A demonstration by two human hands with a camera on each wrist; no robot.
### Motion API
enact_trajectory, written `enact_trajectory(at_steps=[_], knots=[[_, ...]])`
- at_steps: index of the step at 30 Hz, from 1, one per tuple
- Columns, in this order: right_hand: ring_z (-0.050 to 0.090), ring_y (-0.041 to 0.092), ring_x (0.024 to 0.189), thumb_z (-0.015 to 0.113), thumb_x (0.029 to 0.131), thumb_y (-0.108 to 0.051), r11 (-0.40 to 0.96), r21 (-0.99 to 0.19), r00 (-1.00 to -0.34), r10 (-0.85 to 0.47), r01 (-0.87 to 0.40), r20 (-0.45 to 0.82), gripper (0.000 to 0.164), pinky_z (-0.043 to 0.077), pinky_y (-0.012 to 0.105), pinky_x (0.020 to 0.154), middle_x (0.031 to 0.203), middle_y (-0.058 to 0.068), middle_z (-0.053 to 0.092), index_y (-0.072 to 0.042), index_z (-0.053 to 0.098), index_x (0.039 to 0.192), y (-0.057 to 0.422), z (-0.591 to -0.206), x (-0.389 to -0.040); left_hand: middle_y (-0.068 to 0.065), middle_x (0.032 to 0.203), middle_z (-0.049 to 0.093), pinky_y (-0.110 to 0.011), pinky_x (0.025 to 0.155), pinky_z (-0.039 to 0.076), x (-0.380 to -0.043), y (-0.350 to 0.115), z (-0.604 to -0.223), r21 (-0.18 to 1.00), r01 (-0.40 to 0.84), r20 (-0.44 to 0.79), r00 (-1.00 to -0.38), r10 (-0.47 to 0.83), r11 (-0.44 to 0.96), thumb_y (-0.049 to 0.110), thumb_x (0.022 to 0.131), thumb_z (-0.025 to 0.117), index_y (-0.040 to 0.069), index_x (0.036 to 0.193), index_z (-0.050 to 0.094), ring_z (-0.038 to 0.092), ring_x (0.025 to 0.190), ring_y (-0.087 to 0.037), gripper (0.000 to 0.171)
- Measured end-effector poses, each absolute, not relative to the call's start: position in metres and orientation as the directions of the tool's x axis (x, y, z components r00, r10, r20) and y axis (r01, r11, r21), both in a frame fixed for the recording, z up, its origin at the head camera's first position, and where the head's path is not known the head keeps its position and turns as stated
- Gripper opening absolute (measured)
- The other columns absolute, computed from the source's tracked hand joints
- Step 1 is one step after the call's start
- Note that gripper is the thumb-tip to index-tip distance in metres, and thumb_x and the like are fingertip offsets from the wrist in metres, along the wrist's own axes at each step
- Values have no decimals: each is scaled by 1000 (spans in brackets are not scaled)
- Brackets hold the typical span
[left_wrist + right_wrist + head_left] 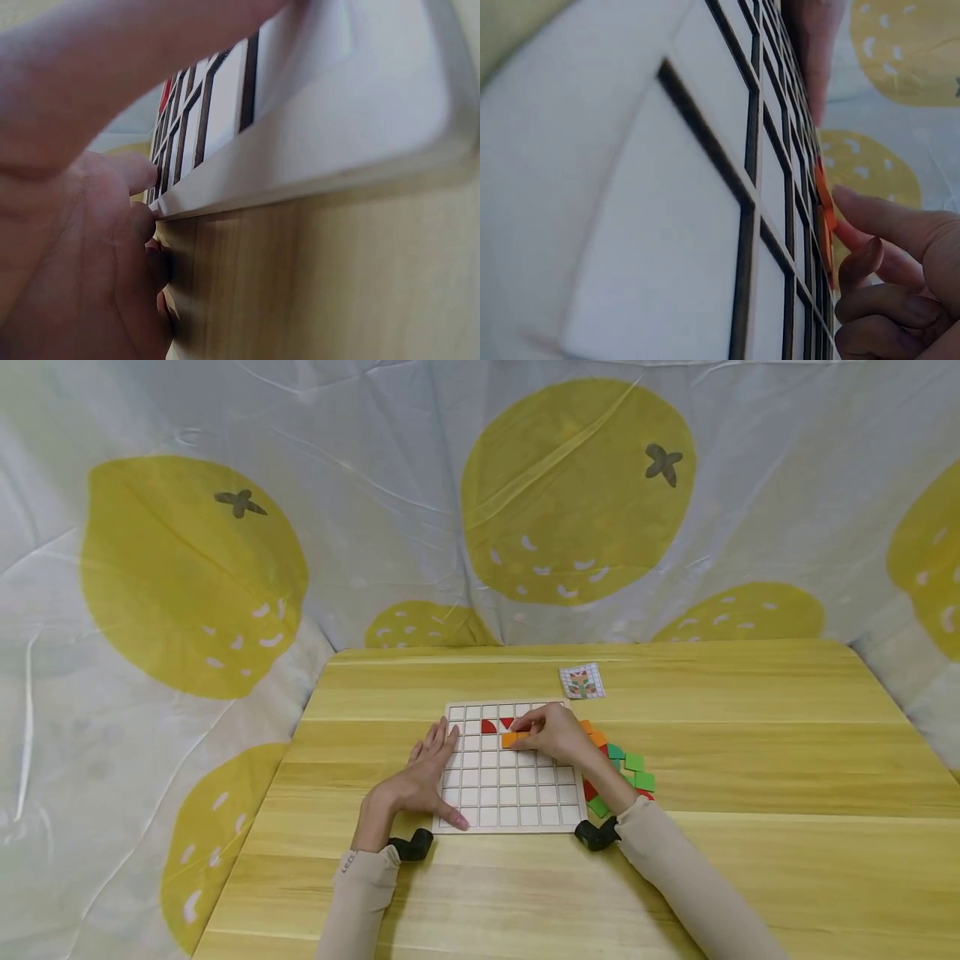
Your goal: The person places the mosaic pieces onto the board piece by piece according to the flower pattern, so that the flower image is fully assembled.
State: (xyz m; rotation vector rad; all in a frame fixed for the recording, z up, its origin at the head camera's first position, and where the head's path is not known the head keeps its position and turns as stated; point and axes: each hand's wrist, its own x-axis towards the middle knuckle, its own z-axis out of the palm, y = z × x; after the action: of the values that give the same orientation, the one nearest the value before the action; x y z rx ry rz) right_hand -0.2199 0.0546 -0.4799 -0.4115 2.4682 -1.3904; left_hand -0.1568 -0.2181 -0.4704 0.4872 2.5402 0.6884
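The grid board (pixel 508 832) lies flat on the counter (pixel 750 877), mostly unfilled. Near the board's far edge, a red quarter-circle (pixel 489 727) and a red triangle (pixel 507 723) sit in neighbouring cells. On the row nearer the board's near edge are orange pieces (pixel 509 740), partly covered by the right hand (pixel 555 733). That hand's thumb and forefinger appear to pinch one orange piece at the board's surface, the other fingers curled in; the right wrist view shows orange at the fingertips, though whether it is seated in its cell I cannot tell. The left hand (pixel 423 781) is spread along the board's left edge, its thumb at the near left corner, seemingly steadying it.

The work looks to be at an early stage: few cells hold colour, and the rows towards the board's near edge are bare. Loose pieces (pixel 634 762) in green, red and orange remain beyond the board's right edge. Just past its far edge, towards the right corner, lies a patterned card (pixel 582 681), too small to read fully.
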Motion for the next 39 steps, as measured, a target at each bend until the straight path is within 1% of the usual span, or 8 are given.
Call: enact_trajectory(at_steps=[9,17,24,26,29,32,37,39], knots=[[45,14,63,85,84,-12,499,-861,-923,-368,-98,-108,15,35,23,57,78,3,68,-10,83,99,52,-480,-219,-18,171,-24,-60,131,-4,-157,-218,-470,546,208,-339,-831,441,811,46,65,98,5,166,-6,-19,160,-37,150],[41,13,57,87,83,-15,532,-836,-915,-389,-131,-104,19,29,23,55,61,-2,51,-12,84,102,47,-478,-219,-16,171,-26,-59,131,-4,-158,-219,-471,540,204,-344,-832,436,816,47,64,98,6,166,-7,-20,160,-35,152],[39,13,59,87,83,-13,534,-837,-917,-381,-115,-117,17,29,23,57,63,-2,53,-13,84,100,45,-479,-219,-16,171,-25,-60,131,-4,-158,-220,-472,547,210,-337,-831,443,810,47,64,98,6,166,-6,-20,160,-36,151],[43,13,60,87,83,-14,539,-832,-909,-401,-133,-115,21,31,23,58,65,-1,55,-13,84,103,45,-480,-220,-17,171,-25,-60,131,-4,-158,-219,-471,551,208,-334,-832,442,808,47,64,98,5,166,-5,-19,160,-36,151],[47,12,61,87,83,-14,539,-824,-873,-471,-176,-122,30,35,22,58,66,-1,58,-12,81,113,46,-480,-221,-18,171,-25,-60,131,-4,-157,-219,-470,553,209,-333,-832,443,807,47,64,98,5,166,-6,-19,160,-37,151],[47,11,60,85,85,-15,525,-828,-846,-517,-197,-126,38,37,22,57,67,-1,58,-10,78,122,52,-478,-220,-19,171,-25,-61,130,-4,-157,-220,-471,550,213,-330,-833,444,808,47,64,98,4,165,-6,-19,160,-38,152],[43,11,59,80,90,-17,508,-845,-880,-463,-167,-105,36,35,22,53,77,3,65,-9,76,125,87,-475,-222,-19,170,-25,-62,130,-5,-157,-220,-472,553,220,-326,-831,451,804,46,64,98,4,165,-7,-19,160,-39,152],[45,11,60,78,92,-16,506,-848,-898,-430,-154,-94,35,34,22,52,82,6,68,-7,75,125,106,-477,-223,-19,170,-25,-61,130,-5,-157,-219,-472,551,222,-326,-830,452,804,46,64,98,4,165,-7,-19,160,-39,152]])
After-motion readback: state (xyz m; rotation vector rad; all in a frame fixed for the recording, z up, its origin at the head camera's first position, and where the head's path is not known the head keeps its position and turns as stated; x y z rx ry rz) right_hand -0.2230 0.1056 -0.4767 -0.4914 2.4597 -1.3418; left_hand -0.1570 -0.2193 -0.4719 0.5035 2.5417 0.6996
